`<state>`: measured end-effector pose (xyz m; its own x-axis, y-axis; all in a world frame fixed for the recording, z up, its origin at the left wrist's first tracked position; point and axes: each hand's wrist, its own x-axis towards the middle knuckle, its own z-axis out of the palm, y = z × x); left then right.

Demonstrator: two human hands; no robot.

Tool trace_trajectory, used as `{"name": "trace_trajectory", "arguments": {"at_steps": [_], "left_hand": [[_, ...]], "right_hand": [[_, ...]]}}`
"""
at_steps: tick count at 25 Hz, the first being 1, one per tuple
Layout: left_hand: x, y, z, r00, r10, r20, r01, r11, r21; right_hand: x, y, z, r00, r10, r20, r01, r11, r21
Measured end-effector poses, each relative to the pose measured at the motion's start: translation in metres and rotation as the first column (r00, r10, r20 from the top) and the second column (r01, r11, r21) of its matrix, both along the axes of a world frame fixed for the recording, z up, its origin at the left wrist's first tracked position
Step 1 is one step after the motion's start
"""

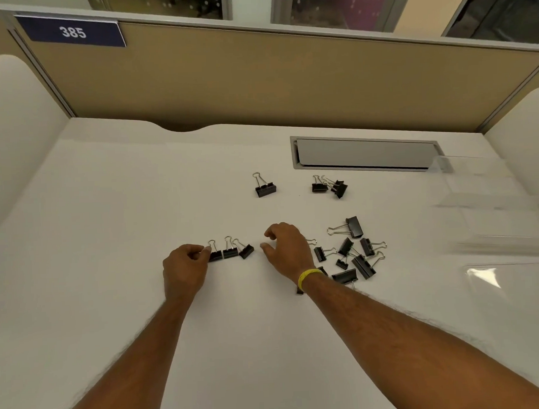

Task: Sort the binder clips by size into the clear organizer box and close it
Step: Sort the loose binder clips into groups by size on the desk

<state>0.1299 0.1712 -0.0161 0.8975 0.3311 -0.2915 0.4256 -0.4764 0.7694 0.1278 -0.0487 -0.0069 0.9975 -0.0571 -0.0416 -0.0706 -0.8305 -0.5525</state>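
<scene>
Three small binder clips (pixel 230 252) are lined up between the hands; the leftmost is pinched by the curled left hand (pixel 184 266), while the right hand (pixel 287 250) is held loosely open beside them

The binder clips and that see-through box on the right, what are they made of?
The binder clips: probably metal, with matte black painted bodies and shiny silver wire handles that glint. The clear organizer box: likely hard plastic, since the desk shows through it and its edges and lid catch bright reflections.

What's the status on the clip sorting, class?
Left hand touches row of three black binder clips; right hand empty. Clear organizer box empty.
</scene>
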Motion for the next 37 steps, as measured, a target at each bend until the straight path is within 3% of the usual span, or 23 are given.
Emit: {"name": "trace_trajectory", "arguments": {"at_steps": [5,8,18,20,22,25,27,32,34,37], "left_hand": [[-0.003,-0.01,0.013,0.993,0.037,0.109,-0.04,0.999,0.024],[-0.007,-0.017,0.017,0.99,0.039,0.133,-0.043,0.999,0.021],[-0.019,-0.051,0.025,0.978,-0.071,0.194,0.078,0.997,-0.027],[-0.02,-0.065,0.027,0.971,-0.118,0.208,0.14,0.986,-0.095],[-0.02,-0.083,0.031,0.967,-0.191,0.167,0.225,0.951,-0.214],[-0.024,-0.109,0.037,0.958,-0.287,-0.013,0.236,0.812,-0.534],[-0.028,-0.117,0.036,0.948,-0.311,-0.07,0.181,0.708,-0.683],[-0.045,-0.118,0.026,0.963,-0.264,-0.05,0.158,0.706,-0.691],[-0.048,-0.114,0.021,0.981,-0.176,-0.081,0.075,0.729,-0.68],[-0.047,-0.105,0.013,0.991,-0.101,-0.092,0.014,0.747,-0.664]], "right_hand": [[0.011,-0.05,0.006,0.982,-0.147,-0.118,0.125,0.977,-0.175],[0.012,-0.063,0.005,0.969,-0.144,-0.201,0.098,0.969,-0.225],[0.014,-0.07,0.008,0.984,-0.048,-0.172,0.016,0.983,-0.182],[0.011,-0.071,0.013,0.996,-0.017,-0.093,0.008,0.995,-0.095],[0.004,-0.065,0.023,0.994,0.102,0.035,-0.101,0.995,-0.027],[-0.014,-0.048,0.033,0.934,0.315,0.171,-0.313,0.949,-0.038],[-0.028,-0.043,0.031,0.92,0.339,0.198,-0.336,0.94,-0.05],[-0.062,-0.057,0.021,0.93,0.322,0.179,-0.337,0.94,0.059],[-0.068,-0.07,0.014,0.948,0.232,0.219,-0.243,0.97,0.021],[-0.063,-0.101,0.005,0.987,-0.119,0.11,0.115,0.992,0.045]]}}
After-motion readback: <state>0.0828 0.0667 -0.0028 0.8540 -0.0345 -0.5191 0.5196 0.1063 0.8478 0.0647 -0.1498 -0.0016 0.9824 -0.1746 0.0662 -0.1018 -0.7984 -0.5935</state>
